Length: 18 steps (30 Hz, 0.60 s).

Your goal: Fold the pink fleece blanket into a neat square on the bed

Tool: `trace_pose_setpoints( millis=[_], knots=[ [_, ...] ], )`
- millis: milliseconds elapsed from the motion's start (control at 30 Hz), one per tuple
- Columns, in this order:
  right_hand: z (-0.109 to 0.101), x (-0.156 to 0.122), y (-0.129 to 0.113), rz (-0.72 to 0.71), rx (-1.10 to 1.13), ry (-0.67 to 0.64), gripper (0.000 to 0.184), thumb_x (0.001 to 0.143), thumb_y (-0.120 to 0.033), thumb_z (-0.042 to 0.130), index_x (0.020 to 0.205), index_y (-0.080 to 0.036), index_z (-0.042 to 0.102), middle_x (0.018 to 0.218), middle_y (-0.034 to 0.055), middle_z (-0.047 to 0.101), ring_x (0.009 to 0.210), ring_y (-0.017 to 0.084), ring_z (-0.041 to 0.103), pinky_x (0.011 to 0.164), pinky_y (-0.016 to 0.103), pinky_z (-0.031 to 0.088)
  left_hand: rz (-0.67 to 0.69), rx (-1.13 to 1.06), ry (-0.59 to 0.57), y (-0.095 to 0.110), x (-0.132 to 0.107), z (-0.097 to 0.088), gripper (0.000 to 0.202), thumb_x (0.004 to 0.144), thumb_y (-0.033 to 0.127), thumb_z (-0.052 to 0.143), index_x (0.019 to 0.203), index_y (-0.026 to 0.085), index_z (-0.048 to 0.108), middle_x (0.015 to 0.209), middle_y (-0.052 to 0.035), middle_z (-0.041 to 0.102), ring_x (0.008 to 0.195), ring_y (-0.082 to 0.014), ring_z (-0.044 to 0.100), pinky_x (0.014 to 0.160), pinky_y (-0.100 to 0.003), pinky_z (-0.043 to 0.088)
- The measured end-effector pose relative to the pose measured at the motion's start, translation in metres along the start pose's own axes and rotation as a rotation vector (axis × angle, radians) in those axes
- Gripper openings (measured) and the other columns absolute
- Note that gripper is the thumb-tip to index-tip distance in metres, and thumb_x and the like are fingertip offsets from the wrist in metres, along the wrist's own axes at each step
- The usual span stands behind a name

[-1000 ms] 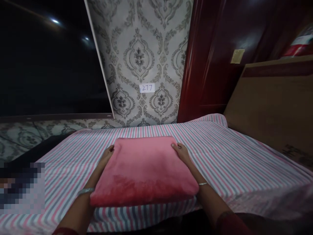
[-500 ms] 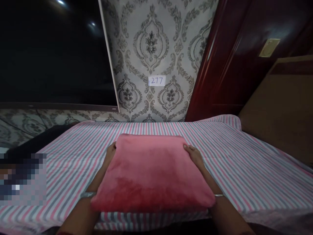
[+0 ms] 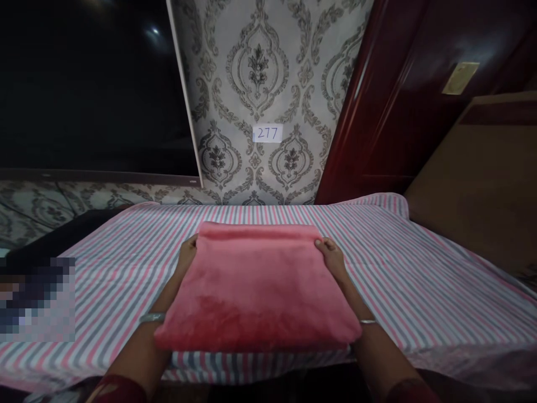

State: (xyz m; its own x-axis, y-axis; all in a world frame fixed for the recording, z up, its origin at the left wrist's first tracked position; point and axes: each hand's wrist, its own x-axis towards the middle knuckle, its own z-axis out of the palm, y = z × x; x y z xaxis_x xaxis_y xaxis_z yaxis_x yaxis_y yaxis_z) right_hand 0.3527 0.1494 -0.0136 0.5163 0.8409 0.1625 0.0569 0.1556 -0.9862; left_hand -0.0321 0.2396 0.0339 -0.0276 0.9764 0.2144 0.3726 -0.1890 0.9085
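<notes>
A pink-red, plush folded cloth (image 3: 260,285) lies on the striped tablecloth in front of me. Its far edge is turned over into a band, and its near edge reaches the front of the table. My left hand (image 3: 191,243) grips the far left corner, most of its fingers hidden behind the fabric. At the far right corner, my right hand (image 3: 329,249) pinches the cloth with its thumb on top. Both forearms run along the cloth's sides, each with a bracelet at the wrist.
The table wears a pink, grey and white striped tablecloth (image 3: 419,280). Behind it stand a patterned wall with a "277" label (image 3: 267,133), a dark television (image 3: 92,89) and a dark red wooden door (image 3: 377,112). A brown panel (image 3: 482,179) borders the right side; a blurred patch (image 3: 36,299) covers the left.
The cloth's far edge has been turned over into a visible band, with both hands still gripping the far corners. The whole view has shifted slightly.
</notes>
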Motion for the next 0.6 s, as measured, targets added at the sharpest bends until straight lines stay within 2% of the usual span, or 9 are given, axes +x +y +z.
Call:
trace_pose_setpoints(
  millis=[133,267,367,500,600],
  knots=[
    [0.000,0.001,0.002,0.036,-0.021,-0.024,0.051,0.051,-0.067,0.074,0.069,-0.021,0.059,0.060,-0.0037,0.053,0.058,0.015,0.046,0.059,0.030,0.039,-0.004,-0.017,-0.024,0.003,-0.004,-0.001,0.029,0.065,0.045,0.063,0.074,0.018,0.067,0.066,-0.0029,0.067,0.077,-0.0248,0.063,0.061,-0.028,0.049],
    [-0.001,-0.005,-0.004,0.057,-0.003,-0.053,0.052,0.052,-0.066,0.077,0.073,-0.021,0.062,0.065,-0.0014,0.061,0.064,0.018,0.054,0.062,0.031,0.046,-0.011,-0.061,-0.080,0.012,-0.013,-0.004,0.036,0.064,0.049,0.066,0.075,0.015,0.069,0.069,-0.0054,0.069,0.078,-0.0244,0.062,0.063,-0.029,0.051],
    [-0.009,-0.016,-0.007,0.081,0.035,-0.069,0.051,0.059,-0.061,0.078,0.090,-0.022,0.066,0.081,0.0008,0.071,0.078,0.021,0.064,0.072,0.032,0.052,-0.032,-0.118,-0.149,0.018,-0.019,-0.008,0.039,0.064,0.049,0.070,0.082,0.014,0.069,0.075,-0.0043,0.071,0.079,-0.0222,0.063,0.068,-0.029,0.052],
    [-0.034,-0.044,-0.011,0.224,0.190,-0.146,0.068,0.065,-0.048,0.082,0.126,-0.026,0.060,0.096,0.0006,0.075,0.086,0.021,0.070,0.079,0.035,0.056,-0.271,-0.386,-0.161,0.019,-0.030,-0.019,0.039,0.062,0.041,0.076,0.090,0.015,0.067,0.074,-0.0035,0.070,0.070,-0.0192,0.065,0.064,-0.027,0.053],
    [-0.058,-0.071,-0.018,0.279,0.165,-0.224,0.070,0.070,-0.050,0.080,0.132,-0.027,0.058,0.102,0.0019,0.076,0.089,0.021,0.071,0.080,0.034,0.056,-0.427,-0.457,-0.187,0.018,-0.048,-0.034,0.037,0.064,0.040,0.077,0.091,0.016,0.066,0.071,-0.0051,0.069,0.062,-0.0207,0.065,0.058,-0.030,0.053]
  ],
)
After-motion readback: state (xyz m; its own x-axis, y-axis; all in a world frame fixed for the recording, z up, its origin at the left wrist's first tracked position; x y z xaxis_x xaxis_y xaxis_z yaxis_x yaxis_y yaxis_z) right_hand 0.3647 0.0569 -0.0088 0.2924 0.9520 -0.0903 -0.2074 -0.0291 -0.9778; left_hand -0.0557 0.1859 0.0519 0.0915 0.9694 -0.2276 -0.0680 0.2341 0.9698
